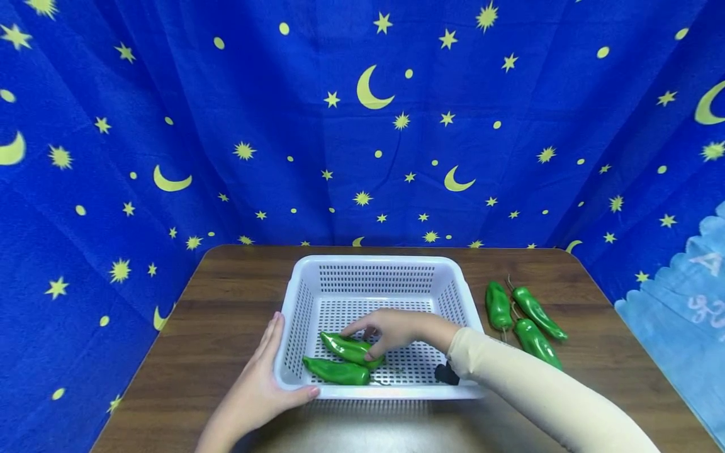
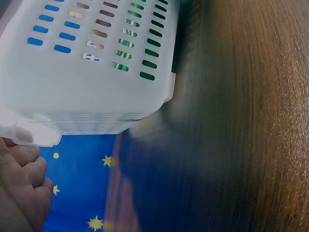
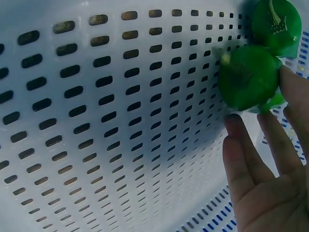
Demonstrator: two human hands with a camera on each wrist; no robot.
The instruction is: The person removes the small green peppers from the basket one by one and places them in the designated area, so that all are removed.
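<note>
Two green peppers lie in a white perforated plastic basket [image 1: 391,393], near its front left. My right hand [image 1: 391,328] reaches in from the right and holds the rear pepper [image 1: 354,350] between thumb and fingers. Its stem end [image 3: 248,77] faces the camera in the right wrist view, with the thumb on one side and fingertips on the other. The front pepper [image 1: 337,371] lies beside it along the front wall. My left hand [image 1: 257,377] rests on the basket's front left corner, its straight fingers along the outer left side and its thumb at the front rim.
On the brown wooden table [image 1: 226,283], right of the basket, lie three more green peppers [image 1: 535,343]. A black object [image 1: 446,374] shows at the right wrist. Blue cloth [image 1: 317,126] with yellow moons and stars hangs behind; a light blue cloth [image 1: 680,314] is at far right.
</note>
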